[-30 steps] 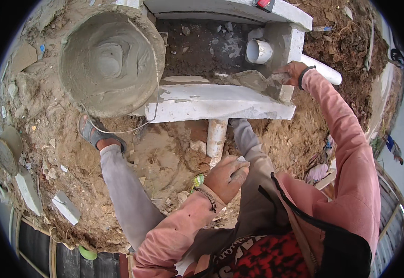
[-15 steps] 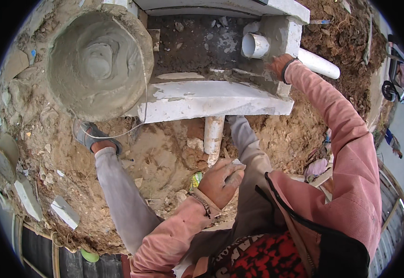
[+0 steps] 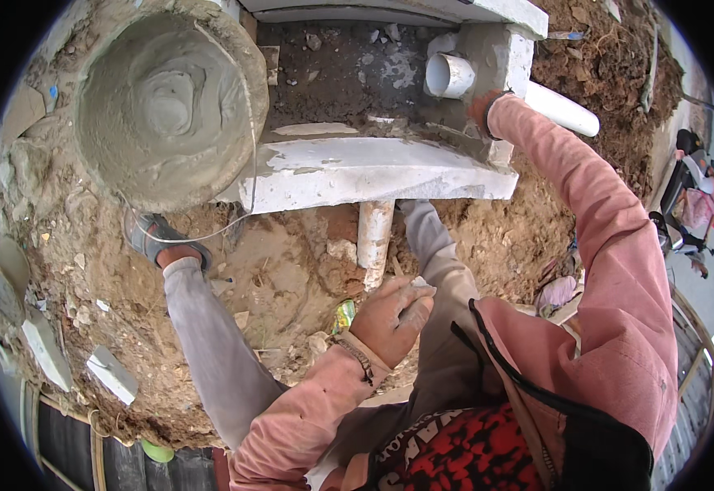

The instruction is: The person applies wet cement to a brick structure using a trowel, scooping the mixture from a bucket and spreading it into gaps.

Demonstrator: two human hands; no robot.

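My right hand (image 3: 483, 110) reaches into the right inner corner of a box of pale blocks, just below a white pipe end (image 3: 449, 76). Its fingers are blurred and partly out of sight, so I cannot make out their grip. Grey mortar smears the near block wall (image 3: 381, 182). My left hand (image 3: 391, 321) is closed near my knees, away from the box, with a small whitish piece (image 3: 420, 282) showing between thumb and fingers. A wide bucket (image 3: 99, 135) of wet grey mortar stands at the box's left, its wire handle hanging over the near side.
A mud-stained pipe (image 3: 375, 233) sticks out of the near wall between my feet. Another white pipe (image 3: 565, 111) runs out to the right. Block offcuts (image 3: 113, 374) and a small bucket (image 3: 5, 278) lie at the left on uneven soil.
My right hand has shifted slightly left within the corner. The left hand keeps its closed hold. The view has tilted a little, showing more at the far right.
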